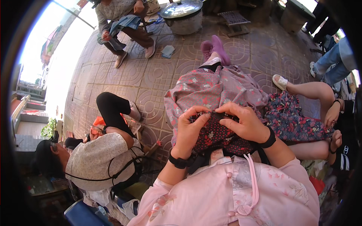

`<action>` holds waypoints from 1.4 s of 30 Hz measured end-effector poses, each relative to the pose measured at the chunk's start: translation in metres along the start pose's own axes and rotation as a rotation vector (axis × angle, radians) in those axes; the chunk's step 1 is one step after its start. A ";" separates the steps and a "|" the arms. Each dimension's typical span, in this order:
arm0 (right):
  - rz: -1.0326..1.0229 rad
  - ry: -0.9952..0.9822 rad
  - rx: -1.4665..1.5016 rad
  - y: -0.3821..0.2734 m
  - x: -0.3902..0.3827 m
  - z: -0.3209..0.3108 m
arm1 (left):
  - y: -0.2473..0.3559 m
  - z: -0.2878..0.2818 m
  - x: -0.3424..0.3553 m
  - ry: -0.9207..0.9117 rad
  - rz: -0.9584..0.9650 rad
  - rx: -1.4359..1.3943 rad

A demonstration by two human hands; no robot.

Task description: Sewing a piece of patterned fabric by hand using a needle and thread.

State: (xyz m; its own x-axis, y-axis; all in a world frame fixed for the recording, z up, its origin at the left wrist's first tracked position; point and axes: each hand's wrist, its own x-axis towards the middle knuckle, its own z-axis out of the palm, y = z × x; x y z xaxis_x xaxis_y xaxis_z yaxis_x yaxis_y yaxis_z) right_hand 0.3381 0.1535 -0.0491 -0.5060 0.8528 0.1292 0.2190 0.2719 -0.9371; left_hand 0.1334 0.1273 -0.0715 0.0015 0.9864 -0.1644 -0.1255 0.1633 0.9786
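Pinched between left hand point(191, 126) and right hand point(243, 119), a small dark piece point(216, 115) bridges their fingertips, long axis unclear.

A head-worn fisheye looks down across the lap point(211, 140).

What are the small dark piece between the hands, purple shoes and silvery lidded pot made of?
Small dark piece: dull, perhaps cloth; too small to settle. Purple shoes: probably moulded rubber or plastic, smooth and evenly coloured. Silvery lidded pot: likely metal, its lid gleaming.
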 end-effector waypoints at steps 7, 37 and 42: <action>-0.090 0.014 -0.150 0.002 0.000 0.004 | -0.002 -0.002 -0.001 -0.045 -0.003 -0.014; -0.035 0.003 -0.113 0.001 0.000 0.004 | -0.009 -0.006 -0.002 -0.059 -0.040 -0.061; -0.091 0.043 -0.135 0.007 0.001 0.007 | -0.010 -0.006 -0.001 -0.058 -0.011 -0.007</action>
State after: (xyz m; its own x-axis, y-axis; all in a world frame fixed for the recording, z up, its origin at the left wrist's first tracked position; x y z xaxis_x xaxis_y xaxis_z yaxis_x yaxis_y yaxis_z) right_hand 0.3329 0.1530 -0.0579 -0.4936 0.8392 0.2280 0.2850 0.4038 -0.8693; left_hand 0.1282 0.1244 -0.0815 0.0603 0.9840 -0.1675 -0.1319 0.1742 0.9758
